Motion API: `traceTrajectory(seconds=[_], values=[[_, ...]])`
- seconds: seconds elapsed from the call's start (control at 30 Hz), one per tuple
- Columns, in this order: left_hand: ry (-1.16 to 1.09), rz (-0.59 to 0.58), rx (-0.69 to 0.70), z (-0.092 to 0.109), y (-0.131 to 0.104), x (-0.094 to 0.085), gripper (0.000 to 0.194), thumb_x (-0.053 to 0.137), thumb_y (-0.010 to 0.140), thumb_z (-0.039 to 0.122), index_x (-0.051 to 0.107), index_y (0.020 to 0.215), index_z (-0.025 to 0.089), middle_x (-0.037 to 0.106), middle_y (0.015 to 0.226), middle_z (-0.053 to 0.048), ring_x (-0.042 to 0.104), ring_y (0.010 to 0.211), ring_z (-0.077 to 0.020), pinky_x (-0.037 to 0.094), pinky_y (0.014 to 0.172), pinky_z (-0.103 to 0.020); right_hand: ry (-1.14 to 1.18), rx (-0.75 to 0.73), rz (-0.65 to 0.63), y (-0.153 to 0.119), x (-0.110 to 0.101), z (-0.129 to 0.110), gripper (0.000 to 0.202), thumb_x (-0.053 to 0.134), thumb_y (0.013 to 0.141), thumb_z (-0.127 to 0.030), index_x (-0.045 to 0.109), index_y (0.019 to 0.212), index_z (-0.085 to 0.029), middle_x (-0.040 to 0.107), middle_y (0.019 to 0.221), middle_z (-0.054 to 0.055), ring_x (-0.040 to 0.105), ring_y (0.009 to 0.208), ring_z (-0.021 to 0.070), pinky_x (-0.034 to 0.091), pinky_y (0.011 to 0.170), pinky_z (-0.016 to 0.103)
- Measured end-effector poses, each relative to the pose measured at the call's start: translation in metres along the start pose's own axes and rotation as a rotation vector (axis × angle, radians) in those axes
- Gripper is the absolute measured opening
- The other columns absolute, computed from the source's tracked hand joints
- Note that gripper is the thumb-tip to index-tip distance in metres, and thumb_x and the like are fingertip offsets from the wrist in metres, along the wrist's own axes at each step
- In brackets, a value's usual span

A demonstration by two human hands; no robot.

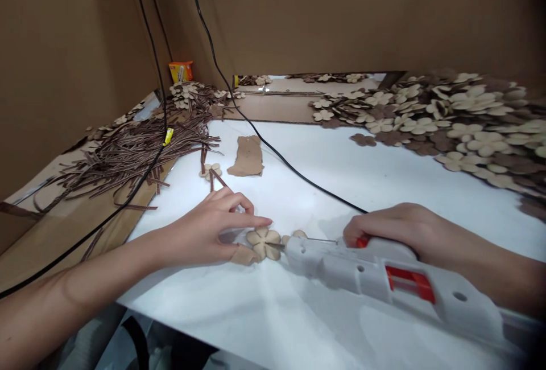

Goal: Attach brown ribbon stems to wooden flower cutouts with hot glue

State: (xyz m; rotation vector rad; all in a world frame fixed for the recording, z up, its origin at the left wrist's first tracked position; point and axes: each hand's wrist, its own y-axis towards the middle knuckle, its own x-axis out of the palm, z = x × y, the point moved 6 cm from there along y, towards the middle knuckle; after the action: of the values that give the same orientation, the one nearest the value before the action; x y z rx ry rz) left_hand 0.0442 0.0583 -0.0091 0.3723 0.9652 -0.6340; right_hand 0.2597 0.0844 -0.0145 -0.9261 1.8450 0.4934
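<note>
My right hand is wrapped round a grey glue gun with red parts. The gun's nozzle points left and meets the middle of a beige five-petal flower on the white board. My left hand lies beside this flower, index finger along its upper left edge and thumb at a small tan scrap. Partly hidden behind the gun is a second beige flower. Farther back, another flower has brown stitched strips on it, close to my left hand's knuckles.
Brown stitched strips are heaped at the left, and beige and brown flowers at the right. A tan piece lies on the white board. A black cable crosses the board. An orange-yellow box stands behind.
</note>
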Motion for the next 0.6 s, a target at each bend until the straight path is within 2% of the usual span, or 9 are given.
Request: traceTrajectory(seconds=[0.07, 0.37, 0.6], values=[[0.007, 0.004, -0.006, 0.0011, 0.0002, -0.0005, 0.043, 0.064, 0.077, 0.038, 0.058, 0.119, 0.030, 0.054, 0.103, -0.005, 0.045, 0.095, -0.0208, 0.034, 0.088, -0.034, 0.014, -0.011, -0.040, -0.0001, 0.0013, 0.0000, 0.016, 0.040, 0.072, -0.016, 0.055, 0.076, -0.020, 0.059, 0.067, 0.001, 0.050, 0.055, 0.0143, 0.031, 0.052, 0.026], [0.007, -0.012, -0.060, 0.0011, 0.0007, -0.0003, 0.040, 0.063, 0.078, 0.038, 0.059, 0.117, 0.029, 0.053, 0.103, -0.004, 0.043, 0.095, -0.0202, 0.036, 0.086, -0.032, -0.011, -0.025, -0.077, 0.0006, -0.0010, -0.0052, 0.015, 0.041, 0.072, -0.014, 0.054, 0.076, -0.021, 0.056, 0.064, 0.000, 0.046, 0.053, 0.0120, 0.031, 0.051, 0.024], [-0.011, 0.008, -0.048, -0.0014, 0.0009, 0.0007, 0.039, 0.064, 0.076, 0.041, 0.062, 0.114, 0.030, 0.053, 0.100, -0.004, 0.044, 0.094, -0.0203, 0.037, 0.085, -0.032, -0.039, -0.040, -0.107, 0.0007, -0.0003, -0.0045, 0.016, 0.043, 0.069, -0.012, 0.054, 0.076, -0.021, 0.056, 0.064, -0.001, 0.046, 0.052, 0.0117, 0.030, 0.048, 0.023]])
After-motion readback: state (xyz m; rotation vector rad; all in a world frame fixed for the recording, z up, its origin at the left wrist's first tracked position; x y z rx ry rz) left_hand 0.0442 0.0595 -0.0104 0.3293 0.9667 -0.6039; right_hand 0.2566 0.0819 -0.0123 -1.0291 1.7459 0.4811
